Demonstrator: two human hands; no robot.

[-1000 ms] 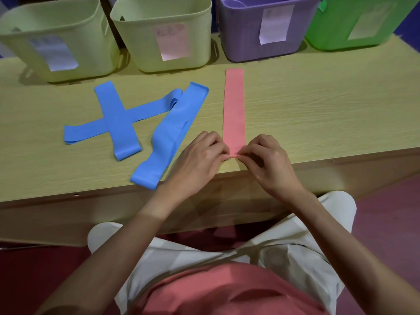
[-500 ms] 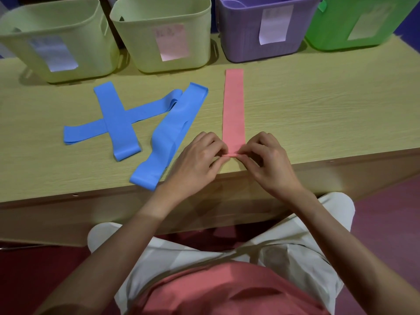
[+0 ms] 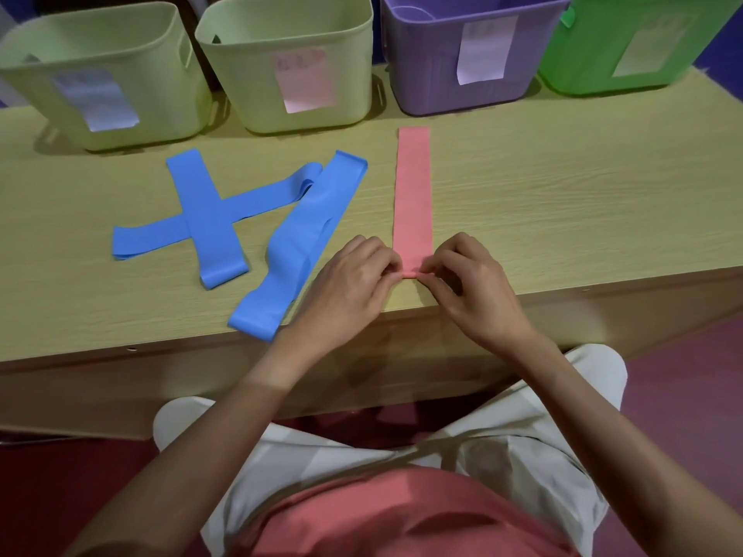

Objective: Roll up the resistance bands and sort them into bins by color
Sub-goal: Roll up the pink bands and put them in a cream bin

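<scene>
Since a second ago the near end of the pink band (image 3: 413,203) has curled into a slightly thicker first roll, nothing else shifting. Three blue bands (image 3: 209,219) lie flat on the table (image 3: 563,219), left of centre. The left hand (image 3: 354,287) pinches the roll's left edge; the right hand (image 3: 470,287) pinches its right edge. Behind stand two pale bins (image 3: 100,74), a purple bin (image 3: 462,54) and a green bin (image 3: 643,42).
</scene>
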